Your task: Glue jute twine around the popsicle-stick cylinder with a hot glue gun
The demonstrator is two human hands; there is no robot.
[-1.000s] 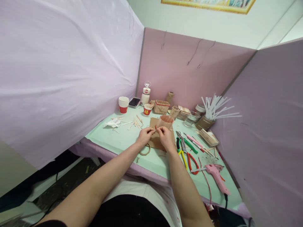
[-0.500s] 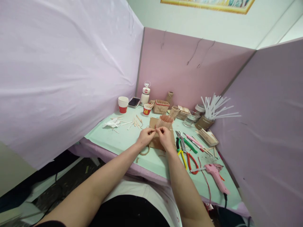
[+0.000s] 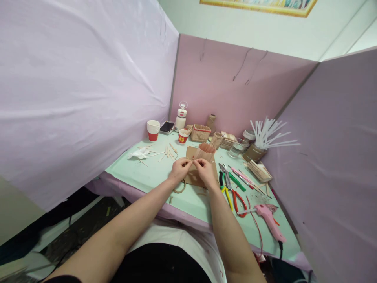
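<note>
My left hand [image 3: 180,169] and my right hand [image 3: 204,169] are closed in pinches, fingertips almost meeting above a brown cardboard piece [image 3: 194,177]. A brown twine cord [image 3: 180,191] loops on the table below my left hand and runs up under it. The bit between the fingertips is tiny and mostly hidden; what my right fingers pinch cannot be made out. Just beyond the hands, a round holder made of wooden sticks [image 3: 206,151] stands upright on the cardboard.
Right of my hands lie pliers [image 3: 226,182], pens [image 3: 243,177] and a pink glue gun [image 3: 269,220] with its cord. Behind stand paper cups [image 3: 153,131], a bottle [image 3: 180,121], a stick basket [image 3: 200,134], a glass [image 3: 236,149] and white glue sticks [image 3: 265,135]. Loose sticks [image 3: 169,153] lie left.
My fingertips have shifted slightly, the left hand a little to the left, and the small gap between them is a bit wider. The things on the table have not moved.
</note>
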